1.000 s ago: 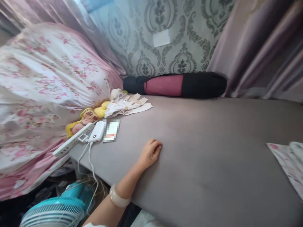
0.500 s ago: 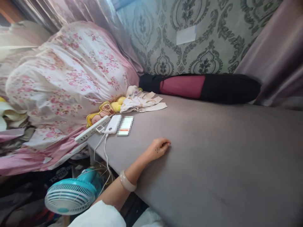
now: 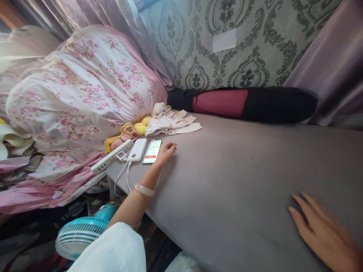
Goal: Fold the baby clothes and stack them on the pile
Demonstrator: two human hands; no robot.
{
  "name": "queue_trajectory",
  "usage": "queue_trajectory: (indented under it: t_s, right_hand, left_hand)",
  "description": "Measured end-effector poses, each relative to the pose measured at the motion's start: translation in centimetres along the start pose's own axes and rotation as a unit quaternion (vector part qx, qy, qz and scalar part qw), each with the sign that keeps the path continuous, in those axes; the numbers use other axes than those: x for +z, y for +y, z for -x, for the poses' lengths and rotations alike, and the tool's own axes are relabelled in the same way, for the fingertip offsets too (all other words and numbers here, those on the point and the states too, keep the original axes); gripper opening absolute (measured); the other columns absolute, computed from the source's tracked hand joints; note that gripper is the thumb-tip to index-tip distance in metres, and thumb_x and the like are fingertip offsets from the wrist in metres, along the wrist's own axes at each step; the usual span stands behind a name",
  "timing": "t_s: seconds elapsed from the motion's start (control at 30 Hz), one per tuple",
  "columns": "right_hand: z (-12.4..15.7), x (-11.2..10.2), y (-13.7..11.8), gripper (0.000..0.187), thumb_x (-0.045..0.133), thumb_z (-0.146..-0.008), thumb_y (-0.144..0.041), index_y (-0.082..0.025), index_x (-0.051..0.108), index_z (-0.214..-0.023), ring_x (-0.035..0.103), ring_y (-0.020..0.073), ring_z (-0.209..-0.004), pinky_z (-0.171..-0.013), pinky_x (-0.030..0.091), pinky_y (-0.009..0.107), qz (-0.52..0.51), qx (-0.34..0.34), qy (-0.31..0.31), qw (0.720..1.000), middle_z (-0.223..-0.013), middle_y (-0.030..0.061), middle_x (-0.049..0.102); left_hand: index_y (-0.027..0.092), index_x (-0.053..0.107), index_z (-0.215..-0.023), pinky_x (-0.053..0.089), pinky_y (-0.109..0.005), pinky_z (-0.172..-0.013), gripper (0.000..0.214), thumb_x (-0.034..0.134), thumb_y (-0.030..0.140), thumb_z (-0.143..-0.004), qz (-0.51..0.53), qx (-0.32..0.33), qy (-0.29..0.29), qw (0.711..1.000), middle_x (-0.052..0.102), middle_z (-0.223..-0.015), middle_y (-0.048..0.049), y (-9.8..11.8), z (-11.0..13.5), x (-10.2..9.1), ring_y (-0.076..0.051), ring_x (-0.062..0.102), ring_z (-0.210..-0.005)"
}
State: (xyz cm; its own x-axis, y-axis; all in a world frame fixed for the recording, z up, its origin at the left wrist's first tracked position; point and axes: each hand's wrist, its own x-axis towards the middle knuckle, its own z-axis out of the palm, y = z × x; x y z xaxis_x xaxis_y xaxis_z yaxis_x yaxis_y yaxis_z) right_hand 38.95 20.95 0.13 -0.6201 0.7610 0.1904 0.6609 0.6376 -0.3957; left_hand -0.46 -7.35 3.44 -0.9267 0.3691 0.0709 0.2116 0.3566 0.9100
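My left hand [image 3: 166, 150] reaches across the grey bed sheet [image 3: 232, 173] and rests right beside a phone [image 3: 152, 151] with a lit screen, fingers loosely curled, holding nothing. A pale bangle [image 3: 144, 189] sits on that wrist. My right hand [image 3: 321, 230] lies flat on the sheet at the lower right, fingers stretched out and apart, slightly blurred. Left of the phone lie a white power bank [image 3: 137, 150] and a white power strip [image 3: 112, 161] with cables hanging off the bed edge.
A floral quilt pile [image 3: 82, 94] fills the left. Folded pale cloth [image 3: 171, 123] and a yellow plush toy [image 3: 127, 132] lie near it. A black and maroon bolster [image 3: 246, 102] lies along the wallpapered wall. A teal fan [image 3: 81, 238] stands below the bed edge.
My left hand has moved up and left from the middle of the sheet to the phone's side. My right hand has come into view, flat on the sheet at lower right.
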Motion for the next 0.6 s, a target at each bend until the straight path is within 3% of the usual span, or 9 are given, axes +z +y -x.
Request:
queue_trajectory:
  t_s: [0.1,0.17,0.37,0.6]
  right_hand:
    - [0.2,2.5,-0.4,0.079,0.016,-0.084,-0.062,-0.017,0.048,-0.141,0.038,0.034,-0.137,-0.11,0.031,0.054,0.035,-0.112,-0.043,0.992,-0.143,0.0218,0.047]
    - [0.2,3.3,-1.2,0.076,0.016,-0.089,-0.056,-0.007,0.052,-0.134,0.038,0.0351,-0.137,-0.112,0.03,0.056,0.065,-0.14,-0.046,0.987,-0.145,0.0212,0.045]
    - [-0.1,4.5,-4.4,0.072,0.015,-0.094,-0.053,-0.006,0.05,-0.136,0.037,0.032,-0.138,-0.113,0.029,0.054,0.092,-0.165,-0.038,0.981,-0.146,0.018,0.044]
    - [0.2,5.0,-4.6,0.068,0.016,-0.096,-0.051,-0.007,0.048,-0.138,0.037,0.0311,-0.138,-0.114,0.027,0.054,0.105,-0.172,-0.015,0.979,-0.148,0.0164,0.043]
  left_hand:
    - [0.014,0.069,-0.094,0.05,-0.028,-0.072,0.026,0.058,0.027,-0.074,-0.069,0.0,0.085,0.994,0.07,-0.081,-0.0062,-1.2,-3.2,-2.7,-0.017,0.063,-0.072]
    - [0.013,0.069,-0.094,0.05,-0.032,-0.079,0.026,0.057,0.024,-0.073,-0.134,-0.011,0.138,0.981,0.071,-0.084,-0.0073,-1.8,-5.2,-4.4,-0.02,0.064,-0.08]
    - [0.012,0.066,-0.1,0.046,-0.037,-0.091,0.03,0.058,0.015,-0.071,-0.274,-0.047,0.199,0.94,0.069,-0.101,-0.0121,-2.0,-9.0,-7.4,-0.028,0.061,-0.1]
    - [0.012,0.062,-0.111,0.038,-0.042,-0.099,0.039,0.06,0.021,-0.073,-0.339,-0.051,0.21,0.916,0.054,-0.12,-0.0204,-1.8,-10.6,-8.0,-0.035,0.048,-0.118]
